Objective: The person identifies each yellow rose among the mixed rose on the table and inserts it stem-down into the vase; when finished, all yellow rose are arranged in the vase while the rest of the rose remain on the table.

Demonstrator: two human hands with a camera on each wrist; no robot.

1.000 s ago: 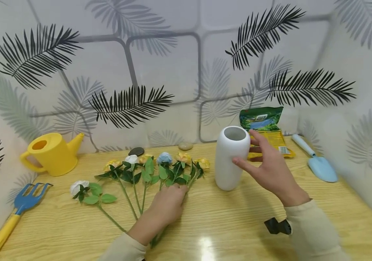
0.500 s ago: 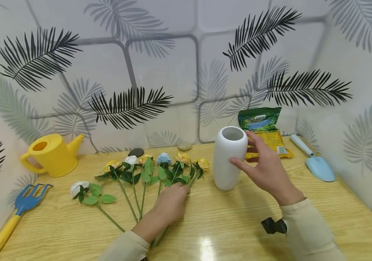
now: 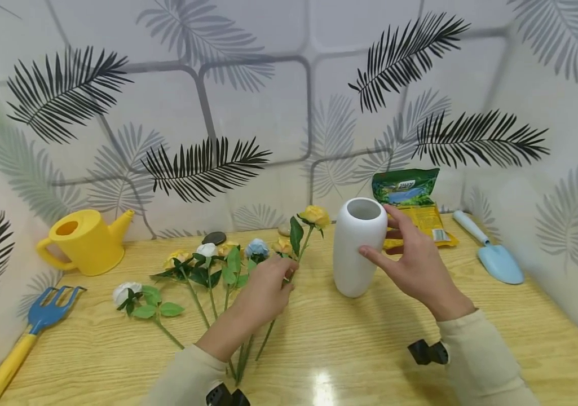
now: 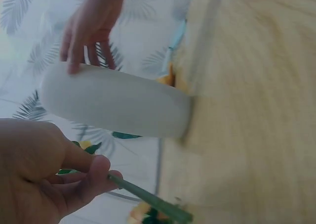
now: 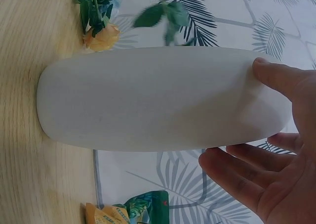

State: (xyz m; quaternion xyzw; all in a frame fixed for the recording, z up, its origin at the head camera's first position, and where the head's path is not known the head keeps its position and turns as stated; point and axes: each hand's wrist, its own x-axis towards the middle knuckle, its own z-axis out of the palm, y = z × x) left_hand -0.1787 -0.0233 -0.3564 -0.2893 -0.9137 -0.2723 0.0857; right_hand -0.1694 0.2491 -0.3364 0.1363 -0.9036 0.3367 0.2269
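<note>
My left hand (image 3: 264,294) pinches the stem of a yellow rose (image 3: 316,216), lifted off the table with its bloom tilted up toward the vase. In the left wrist view, thumb and fingers grip the green stem (image 4: 150,199), whose cut end sticks out below. A tall white vase (image 3: 356,259) stands upright on the table, its round mouth facing up. Around its upper right side my right hand (image 3: 423,270) holds it, thumb in front and fingers behind, as the right wrist view also shows. Left of the vase lie several other roses, yellow, white (image 3: 207,250) and blue (image 3: 257,248), partly hidden by my left hand.
A white rose (image 3: 126,294) lies apart at left. Beyond it are a yellow watering can (image 3: 88,245) and a blue hand fork (image 3: 47,313). Behind the vase stands a green-and-yellow packet (image 3: 420,217); a light blue trowel (image 3: 499,262) lies at right. Stones (image 3: 214,238) sit by the wall.
My left hand has raised one yellow rose out of the row, up and toward the vase. The right hand and the vase have stayed in place.
</note>
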